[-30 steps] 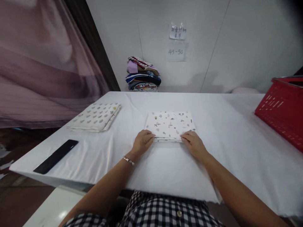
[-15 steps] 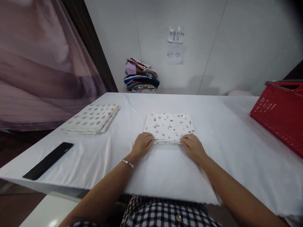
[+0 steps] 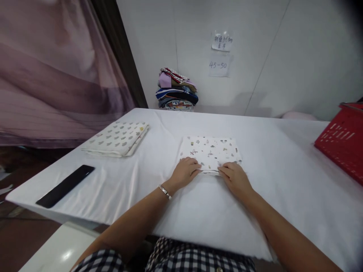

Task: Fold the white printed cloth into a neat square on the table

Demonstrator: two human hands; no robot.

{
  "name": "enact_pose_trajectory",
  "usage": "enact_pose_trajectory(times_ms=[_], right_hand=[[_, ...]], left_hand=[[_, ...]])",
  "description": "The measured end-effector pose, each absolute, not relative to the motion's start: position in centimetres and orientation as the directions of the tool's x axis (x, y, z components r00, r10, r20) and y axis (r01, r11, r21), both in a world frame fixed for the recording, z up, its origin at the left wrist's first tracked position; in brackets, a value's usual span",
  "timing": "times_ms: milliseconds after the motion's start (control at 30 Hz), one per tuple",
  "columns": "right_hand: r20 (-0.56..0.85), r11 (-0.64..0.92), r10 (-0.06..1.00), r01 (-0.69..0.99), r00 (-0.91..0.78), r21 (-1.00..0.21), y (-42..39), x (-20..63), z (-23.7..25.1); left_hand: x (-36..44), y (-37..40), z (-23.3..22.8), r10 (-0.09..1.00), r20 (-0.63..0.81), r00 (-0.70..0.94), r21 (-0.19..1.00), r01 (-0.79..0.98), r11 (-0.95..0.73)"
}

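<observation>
white-draped desk [image 3: 283, 181], folded printed cloth [image 3: 211, 149] just ahead of both hands. left hand [image 3: 185, 172] and right hand [image 3: 235, 177] pinch its near edge, fingers curled. looks soft, light, layers likely to slip; grip at near corners.

Count, head view:
- hands: 2, left hand [image 3: 185, 172], right hand [image 3: 235, 178]
- folded printed cloths on table [image 3: 283, 158]: 2, near centre [image 3: 211, 150], far left [image 3: 117, 138]
- black flat object [image 3: 65, 185]: 1
- red basket [image 3: 342, 141]: 1
- stack of clothes [image 3: 176, 89]: 1
- paper notes: 2, upper [image 3: 222, 41], lower [image 3: 218, 65]
</observation>
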State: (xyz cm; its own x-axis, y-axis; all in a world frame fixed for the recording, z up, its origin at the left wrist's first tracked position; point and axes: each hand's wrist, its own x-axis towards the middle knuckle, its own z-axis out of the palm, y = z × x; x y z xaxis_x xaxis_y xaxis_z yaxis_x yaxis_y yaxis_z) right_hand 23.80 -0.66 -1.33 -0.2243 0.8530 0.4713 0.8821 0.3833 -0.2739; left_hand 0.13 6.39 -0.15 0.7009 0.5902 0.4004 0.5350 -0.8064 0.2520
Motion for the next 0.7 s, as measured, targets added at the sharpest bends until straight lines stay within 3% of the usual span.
enact_pose_trajectory(times_ms=[267, 700], right_hand=[[0.568, 0.467, 0.78, 0.849, -0.263, -0.247, -0.8, 24.0, -2.1], [0.584, 0.493, 0.756, 0.845, -0.296, -0.21, -0.6, 24.0, -2.3]], left_hand=[[0.3, 6.1, -0.6, 0.586, 0.457, 0.669, 0.265, 0.527, -0.808], [0.4, 5.9, -1.0, 0.558, 0.442, 0.703, 0.265, 0.492, -0.83]])
